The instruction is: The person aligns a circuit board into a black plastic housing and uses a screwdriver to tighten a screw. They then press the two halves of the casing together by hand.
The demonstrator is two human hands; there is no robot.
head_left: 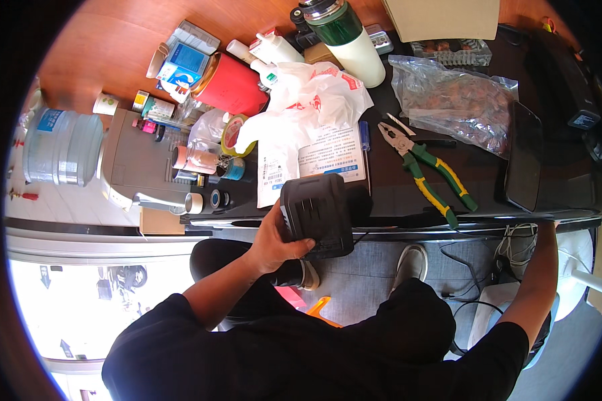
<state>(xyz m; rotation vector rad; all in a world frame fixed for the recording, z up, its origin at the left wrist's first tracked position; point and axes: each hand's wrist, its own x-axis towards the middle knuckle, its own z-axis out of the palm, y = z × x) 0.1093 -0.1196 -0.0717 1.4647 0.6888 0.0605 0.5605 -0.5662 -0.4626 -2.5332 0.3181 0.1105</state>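
Observation:
My left hand [274, 242] is closed round a black boxy tool battery [316, 215], its thumb on the lower face. The battery is held up in front of the dark desk's [234, 215] front edge, with slots showing on its face. My right forearm [536, 287] reaches to the desk's right front edge, where the right hand's fingers are hidden. A black phone-like slab [523, 157] lies on the desk just above that wrist. Between my hands, green-and-yellow pliers [435, 175] lie on the desktop, jaws pointing away. Printed papers [331, 157] lie behind the battery.
A white plastic bag [308, 107], a red canister [231, 83] and a green-and-white thermos [348, 43] crowd the back. A clear bag of brown pieces [455, 103] lies at the right. Cables [515, 244] hang below the desk. A water jug [63, 147] stands far left.

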